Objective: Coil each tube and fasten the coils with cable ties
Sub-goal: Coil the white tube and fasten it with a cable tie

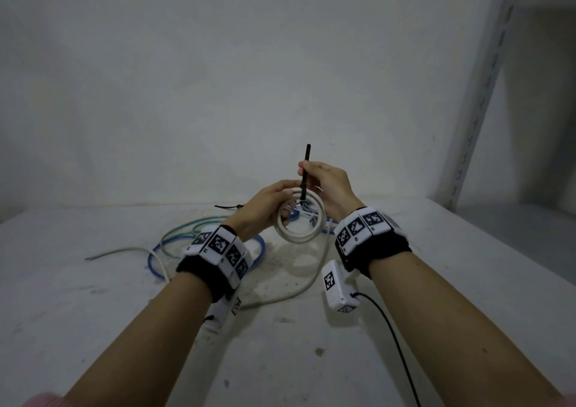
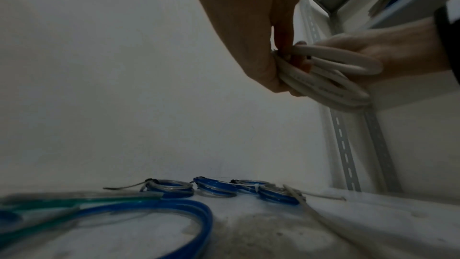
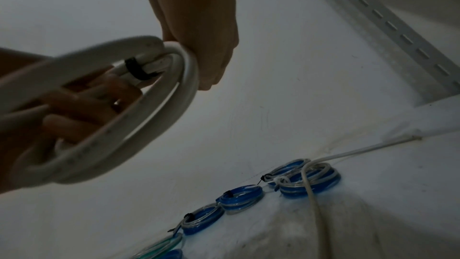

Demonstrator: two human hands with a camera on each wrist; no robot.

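Note:
A white tube coil [image 1: 300, 222] is held up over the table. My left hand [image 1: 277, 202] grips its left side, fingers curled through the ring; the coil [image 2: 331, 78] shows in the left wrist view too. A black cable tie [image 1: 304, 172] wraps the top of the coil, its tail pointing up. My right hand [image 1: 316, 174] pinches that tail. In the right wrist view the tie's band [image 3: 135, 68] circles the coil [image 3: 119, 117] just below my right hand [image 3: 201, 32]. The tube's loose end [image 1: 311, 282] trails down onto the table.
Loose blue [image 1: 260, 250], green [image 1: 187, 224] and white [image 1: 124, 250] tubes lie at the left. Several tied blue-and-clear coils [image 2: 171, 189] [image 3: 241, 196] sit along the back wall. A spare cable tie [image 1: 227, 207] lies behind my left hand. A slotted shelf upright [image 1: 480, 94] stands at the right.

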